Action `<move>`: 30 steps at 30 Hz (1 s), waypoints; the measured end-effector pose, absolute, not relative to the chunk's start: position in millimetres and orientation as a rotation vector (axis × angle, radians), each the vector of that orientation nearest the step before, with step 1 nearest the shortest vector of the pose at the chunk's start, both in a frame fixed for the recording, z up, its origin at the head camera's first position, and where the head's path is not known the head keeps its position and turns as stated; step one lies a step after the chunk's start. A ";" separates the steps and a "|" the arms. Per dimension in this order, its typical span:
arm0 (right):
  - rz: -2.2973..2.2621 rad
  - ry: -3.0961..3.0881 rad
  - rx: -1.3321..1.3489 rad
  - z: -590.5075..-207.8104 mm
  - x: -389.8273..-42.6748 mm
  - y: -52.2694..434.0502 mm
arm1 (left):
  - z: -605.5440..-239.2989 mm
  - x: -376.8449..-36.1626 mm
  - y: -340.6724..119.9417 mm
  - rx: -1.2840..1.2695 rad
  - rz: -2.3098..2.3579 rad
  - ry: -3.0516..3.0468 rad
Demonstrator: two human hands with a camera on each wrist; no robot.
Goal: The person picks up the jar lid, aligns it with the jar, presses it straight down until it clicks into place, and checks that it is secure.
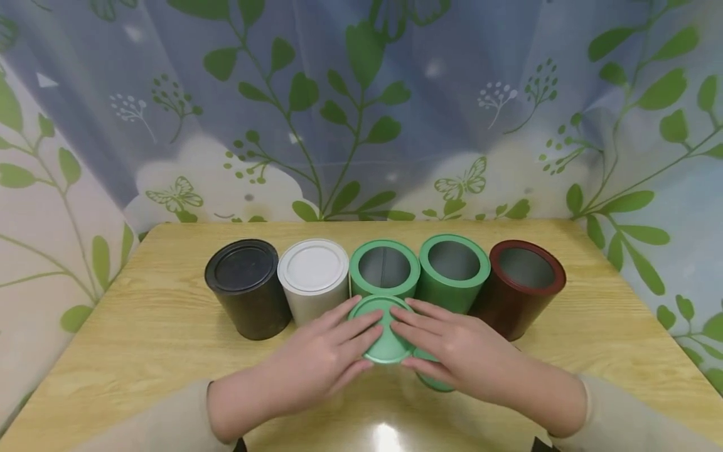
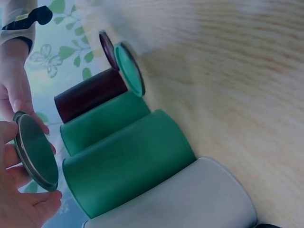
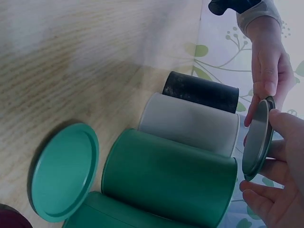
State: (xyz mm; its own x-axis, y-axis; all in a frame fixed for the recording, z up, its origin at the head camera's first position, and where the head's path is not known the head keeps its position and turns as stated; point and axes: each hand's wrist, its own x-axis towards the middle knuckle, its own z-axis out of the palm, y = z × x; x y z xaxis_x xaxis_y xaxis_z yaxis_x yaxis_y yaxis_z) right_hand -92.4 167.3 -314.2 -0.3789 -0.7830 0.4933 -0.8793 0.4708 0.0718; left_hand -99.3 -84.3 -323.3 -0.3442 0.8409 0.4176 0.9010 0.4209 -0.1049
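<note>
Between them, my left hand (image 1: 322,348) and right hand (image 1: 465,351) hold a round green lid (image 1: 390,342) by its opposite edges. Several fingers lie over its top, with the thumbs at the near rim. In both wrist views the lid is raised at the level of the can tops, its underside showing. Just beyond it stands an uncovered green can (image 2: 128,164). A second uncovered green can (image 1: 452,296) is beside that one on the right. Another green lid (image 3: 66,173) lies on the table, partly hidden under my right hand in the head view.
Left of the green cans stand a white can (image 1: 315,267) and a black can (image 1: 243,269), both with lids on. An uncovered dark red can (image 1: 503,314) ends the row at right, its dark red lid (image 2: 108,50) on the table nearby. A patterned curtain (image 1: 339,125) hangs behind.
</note>
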 end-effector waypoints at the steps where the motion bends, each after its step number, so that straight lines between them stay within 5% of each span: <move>1: 0.289 -2.261 1.382 -313.7 -93.4 166.9 | -322.6 -100.0 -84.6 -1.482 -0.213 -2.270; 30: 0.284 -2.528 1.308 -309.5 -122.2 170.1 | -312.8 -132.3 -77.0 -1.408 -0.212 -2.500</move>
State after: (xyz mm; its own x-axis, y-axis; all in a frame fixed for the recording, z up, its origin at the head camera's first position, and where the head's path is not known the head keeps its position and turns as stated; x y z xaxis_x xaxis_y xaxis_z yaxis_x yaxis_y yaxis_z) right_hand -122.2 170.1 -309.5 -0.5508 -0.7647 0.3343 -0.8199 0.5708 -0.0451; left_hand -132.3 -77.0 -312.8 -0.4945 0.8165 0.2978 0.8550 0.5186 -0.0022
